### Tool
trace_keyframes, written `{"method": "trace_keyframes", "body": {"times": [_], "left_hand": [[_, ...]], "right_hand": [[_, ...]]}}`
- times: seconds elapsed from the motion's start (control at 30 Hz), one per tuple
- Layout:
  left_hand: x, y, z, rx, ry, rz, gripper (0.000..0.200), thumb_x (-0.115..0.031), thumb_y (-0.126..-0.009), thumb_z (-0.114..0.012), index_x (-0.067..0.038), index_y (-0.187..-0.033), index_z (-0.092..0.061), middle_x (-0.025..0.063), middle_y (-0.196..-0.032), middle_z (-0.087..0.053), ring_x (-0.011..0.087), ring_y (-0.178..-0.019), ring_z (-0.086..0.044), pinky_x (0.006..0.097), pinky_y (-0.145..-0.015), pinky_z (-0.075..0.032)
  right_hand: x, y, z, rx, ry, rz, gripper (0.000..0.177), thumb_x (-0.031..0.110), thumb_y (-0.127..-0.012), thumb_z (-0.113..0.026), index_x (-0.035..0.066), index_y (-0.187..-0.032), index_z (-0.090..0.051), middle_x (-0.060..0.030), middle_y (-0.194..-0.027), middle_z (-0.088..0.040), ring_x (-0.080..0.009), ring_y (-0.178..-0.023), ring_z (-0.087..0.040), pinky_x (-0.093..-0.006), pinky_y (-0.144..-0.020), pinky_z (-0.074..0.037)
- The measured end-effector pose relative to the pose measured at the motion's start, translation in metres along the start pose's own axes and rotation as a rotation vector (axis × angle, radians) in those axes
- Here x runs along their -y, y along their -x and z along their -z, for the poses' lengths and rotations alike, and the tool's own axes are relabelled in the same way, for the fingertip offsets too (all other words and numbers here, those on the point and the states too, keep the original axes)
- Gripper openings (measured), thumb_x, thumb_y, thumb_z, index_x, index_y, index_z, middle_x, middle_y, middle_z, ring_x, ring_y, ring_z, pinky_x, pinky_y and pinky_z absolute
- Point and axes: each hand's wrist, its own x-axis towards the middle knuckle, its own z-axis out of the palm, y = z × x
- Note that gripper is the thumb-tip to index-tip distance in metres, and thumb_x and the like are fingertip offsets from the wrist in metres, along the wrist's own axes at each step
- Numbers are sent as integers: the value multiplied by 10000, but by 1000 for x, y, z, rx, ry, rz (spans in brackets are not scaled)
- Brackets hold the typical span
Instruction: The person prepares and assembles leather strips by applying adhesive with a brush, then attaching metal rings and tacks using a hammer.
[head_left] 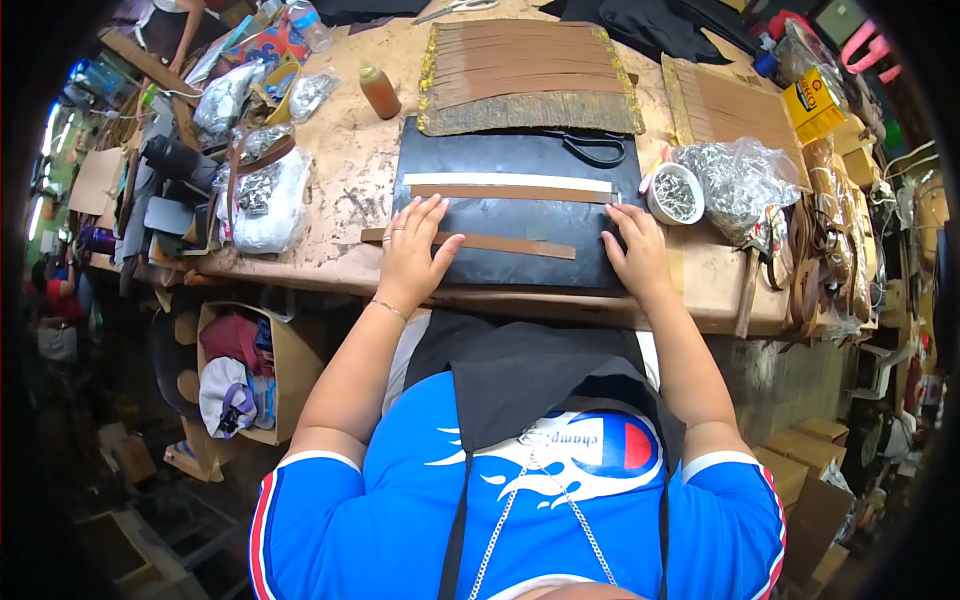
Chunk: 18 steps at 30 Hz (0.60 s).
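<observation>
On cluttered workbench (340,190), left hand (412,255) is pressing flat on brown strip (510,244) over black mat (500,215); right hand (635,255) is resting open at mat edge.

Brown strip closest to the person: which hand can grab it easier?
Left, probably. The left hand lies flat on the brown strip, fingers across it. The right hand rests on the black mat past the strip's far end, not touching it.

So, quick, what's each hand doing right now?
Left hand: open, flat on the brown strip.
Right hand: open, resting on the black mat, holding nothing.
</observation>
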Motion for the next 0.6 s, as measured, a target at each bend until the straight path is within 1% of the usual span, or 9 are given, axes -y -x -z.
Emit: {"method": "trace_keyframes", "body": {"times": [0.07,0.1,0.2,0.3,0.47,0.6], "left_hand": [[-3,2,-5,28,-114,19,586,-505,-1004,-617,-135,-1458,-592,57,-1543,-550,299,-1468,-441,500,-1233,-266],[-7,1,-4,43,-108,18,586,-505,-1004,-617,-135,-1458,-592,57,-1543,-550,299,-1468,-441,500,-1233,-266],[-16,-3,0,70,-117,34,585,-480,-1015,-607,-142,-1490,-567,39,-1555,-540,288,-1479,-430,495,-1234,-271],[-13,-7,2,137,-187,20,610,-494,-1004,-605,-154,-1508,-554,42,-1577,-520,292,-1481,-426,493,-1230,-266],[-18,-13,7,182,-208,37,659,-520,-992,-611,-168,-1542,-523,47,-1630,-463,295,-1514,-389,483,-1234,-249],[-17,-12,6,197,-204,47,685,-526,-985,-616,-170,-1559,-501,51,-1658,-430,297,-1541,-353,477,-1238,-234]], "right_hand": [[-6,-4,-4,-70,-59,5,443,123,-896,-737,86,-1330,-658,-102,-1290,-657,-309,-1193,-612,-437,-999,-484],[-6,-6,-6,-99,-81,2,432,86,-886,-731,83,-1313,-667,-109,-1268,-664,-316,-1151,-623,-437,-997,-486],[-2,-9,-8,-118,-106,-43,427,82,-878,-735,83,-1300,-674,-106,-1267,-662,-322,-1146,-614,-437,-999,-483],[2,-12,-7,-100,-64,-54,429,87,-868,-740,85,-1293,-679,-99,-1267,-662,-324,-1148,-605,-439,-1007,-475],[1,-14,-5,-47,-33,-44,437,92,-863,-741,92,-1297,-681,-86,-1274,-666,-316,-1154,-601,-443,-1017,-459],[3,-16,-3,-17,-7,-44,440,86,-867,-735,120,-1304,-693,-65,-1286,-675,-301,-1159,-606,-436,-1009,-458]]}}
